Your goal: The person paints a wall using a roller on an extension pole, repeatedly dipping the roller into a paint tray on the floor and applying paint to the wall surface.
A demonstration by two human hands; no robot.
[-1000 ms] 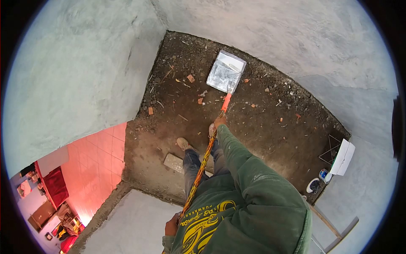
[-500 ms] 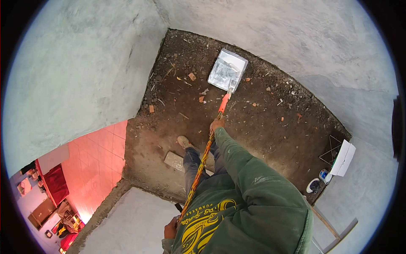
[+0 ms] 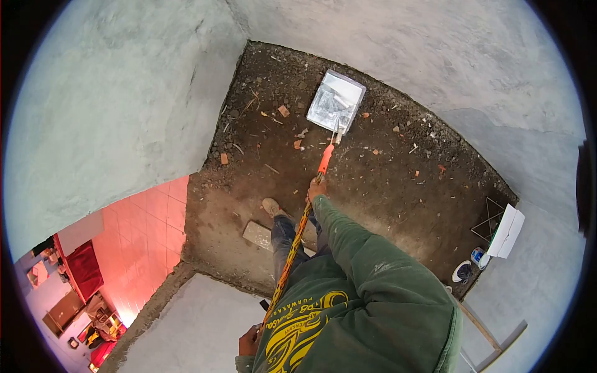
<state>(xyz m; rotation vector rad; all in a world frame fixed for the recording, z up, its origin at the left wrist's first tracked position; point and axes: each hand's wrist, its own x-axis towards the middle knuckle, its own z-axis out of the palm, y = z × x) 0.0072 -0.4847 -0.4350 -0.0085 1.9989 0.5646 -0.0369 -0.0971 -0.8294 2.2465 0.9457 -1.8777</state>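
Observation:
My right hand is closed around the upper part of a yellow-and-black patterned pole. The pole slants down across my front to my left hand, which is closed on its lower end by my waist. At its far end is an orange handle with a thin metal rod, apparently a paint roller; its head is hard to make out. The rod reaches the near edge of a paint tray, which lies on the dirt floor and holds white paint.
Grey plastered walls enclose the dirt floor. Brick bits and rubble lie scattered about. By my feet is a flat slab. Against the right wall stand a white box, a can and a bucket. A pink tiled floor shows at left.
My right hand and the pole have drawn back slightly toward my body. The orange handle has shifted a little left and nearer, and the rod shows at the tray's near edge.

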